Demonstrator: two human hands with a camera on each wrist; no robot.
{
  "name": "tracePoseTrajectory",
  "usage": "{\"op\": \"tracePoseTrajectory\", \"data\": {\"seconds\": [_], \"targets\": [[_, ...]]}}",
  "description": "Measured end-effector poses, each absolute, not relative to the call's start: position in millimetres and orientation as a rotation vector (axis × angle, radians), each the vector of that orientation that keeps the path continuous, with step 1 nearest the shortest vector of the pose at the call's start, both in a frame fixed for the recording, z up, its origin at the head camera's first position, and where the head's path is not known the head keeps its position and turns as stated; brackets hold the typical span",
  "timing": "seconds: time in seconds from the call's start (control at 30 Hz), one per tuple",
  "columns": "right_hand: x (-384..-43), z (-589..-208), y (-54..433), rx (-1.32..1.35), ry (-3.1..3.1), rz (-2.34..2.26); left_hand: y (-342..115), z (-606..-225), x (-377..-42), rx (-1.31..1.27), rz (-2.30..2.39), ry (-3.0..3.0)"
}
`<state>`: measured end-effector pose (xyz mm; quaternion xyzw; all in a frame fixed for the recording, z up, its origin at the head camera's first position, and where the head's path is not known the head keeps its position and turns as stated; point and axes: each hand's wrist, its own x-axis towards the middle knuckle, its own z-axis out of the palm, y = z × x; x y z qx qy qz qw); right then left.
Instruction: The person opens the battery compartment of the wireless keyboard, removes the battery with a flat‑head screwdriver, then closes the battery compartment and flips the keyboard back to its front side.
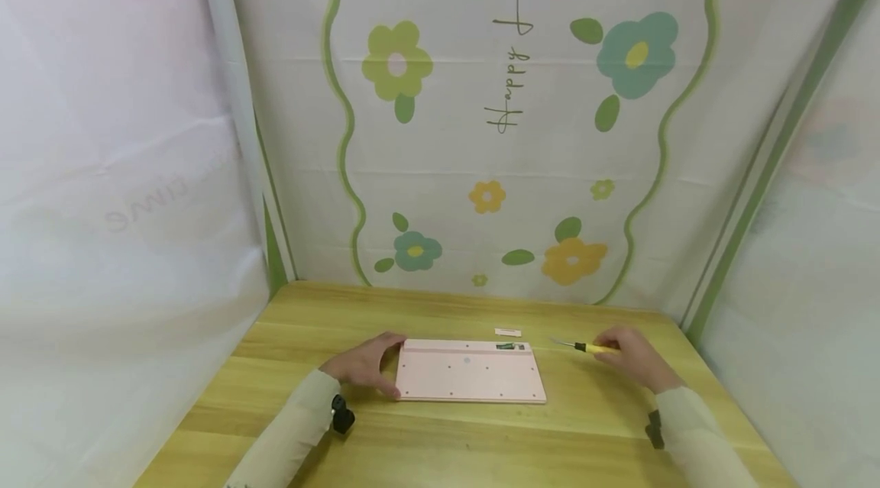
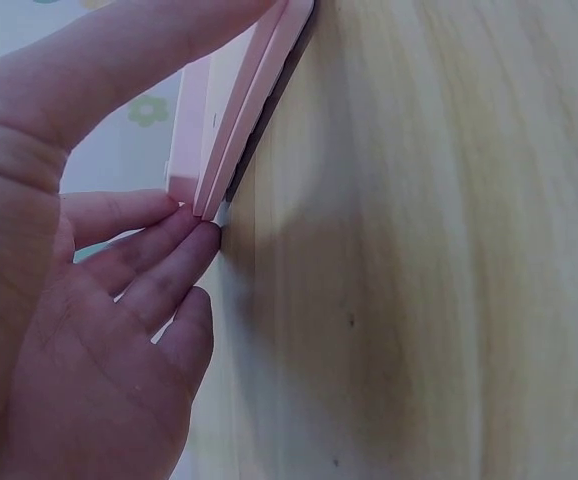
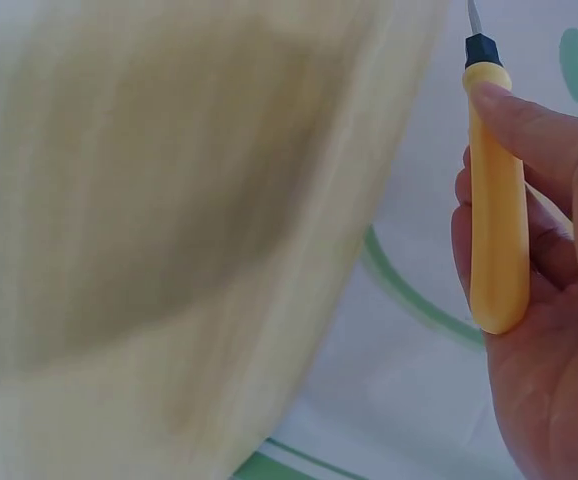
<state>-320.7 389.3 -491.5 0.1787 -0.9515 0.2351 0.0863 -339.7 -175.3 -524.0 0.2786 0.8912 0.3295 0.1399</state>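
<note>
A pink keyboard [image 1: 474, 377] lies face down on the wooden table, small screw holes dotted over its underside. Near its back right corner an uncovered compartment [image 1: 510, 347] shows something green inside. My left hand [image 1: 364, 363] grips the keyboard's left end, thumb at the front corner and fingers at the back one. Up close in the left wrist view, the fingertips [image 2: 204, 235] touch the pink edge. Off to the right, my right hand [image 1: 635, 354] holds a yellow-handled tool [image 3: 499, 220] with a black collar and a slim metal tip, which points left toward the keyboard.
Just behind the compartment, a small pink cover [image 1: 507, 332] lies on the table [image 1: 440, 442]. White fabric with printed flowers [image 1: 481, 144] hangs behind the table, and more fabric walls close in the left and right sides.
</note>
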Motion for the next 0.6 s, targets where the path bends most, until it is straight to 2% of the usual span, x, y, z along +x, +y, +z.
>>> {"op": "tracePoseTrajectory", "data": {"seconds": [0.3, 0.6], "targets": [[-306.4, -511.9, 396.7, 0.443, -2.833, 0.705, -176.7, -524.9, -340.9, 0.812, 0.952, 2.575], [-306.1, -524.9, 399.9, 0.378, -2.896, 0.752, -176.2, -525.9, -341.1, 0.806, 0.942, 2.580]]}}
